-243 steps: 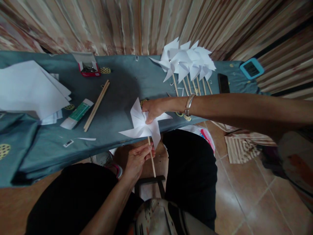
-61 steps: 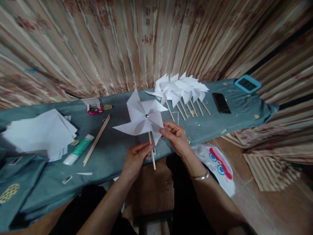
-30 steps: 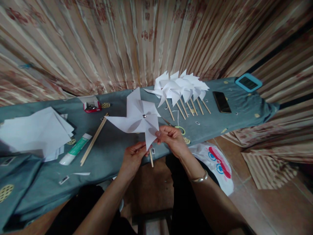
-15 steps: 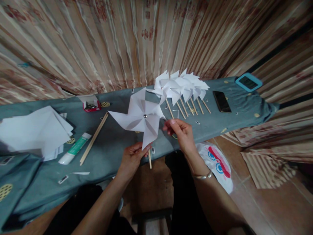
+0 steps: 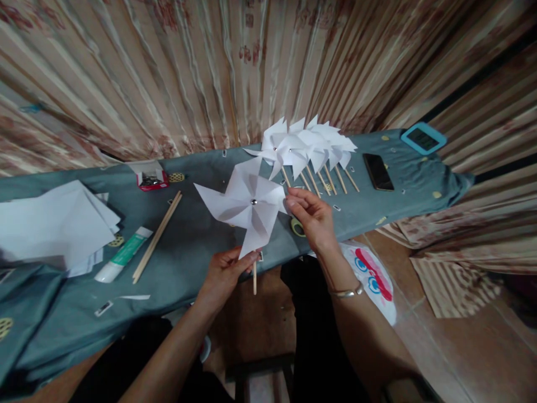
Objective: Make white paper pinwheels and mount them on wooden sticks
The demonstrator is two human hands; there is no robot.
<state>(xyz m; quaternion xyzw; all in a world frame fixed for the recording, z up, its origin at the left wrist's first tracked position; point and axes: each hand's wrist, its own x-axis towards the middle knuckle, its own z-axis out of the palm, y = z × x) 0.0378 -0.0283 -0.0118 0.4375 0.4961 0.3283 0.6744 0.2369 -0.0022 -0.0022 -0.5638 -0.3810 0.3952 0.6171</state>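
A white paper pinwheel (image 5: 254,202) with a shiny pin at its centre stands in front of me over the table edge. My left hand (image 5: 226,272) is closed around its wooden stick, just under the lowest blade; the stick's end pokes out below. On the other side, my right hand (image 5: 311,215) pinches the tip of the right-hand blade between thumb and fingers. A yellow-green ring (image 5: 298,226), perhaps a tape roll, lies beside the right hand. Several finished-looking pinwheels (image 5: 308,145) lie overlapping in a row behind, sticks toward me.
On the grey-green tablecloth (image 5: 201,257) lie white paper sheets (image 5: 54,224), a green-and-white tube (image 5: 124,254), loose wooden sticks (image 5: 157,238) and a red box of pins (image 5: 152,179). To the right are a phone (image 5: 378,172) and a blue-framed device (image 5: 423,138). Curtains (image 5: 201,73) hang behind.
My right hand has moved up slightly and closed on the tip of the right blade. The pinwheel has turned a little; my left hand keeps its hold on the stick.
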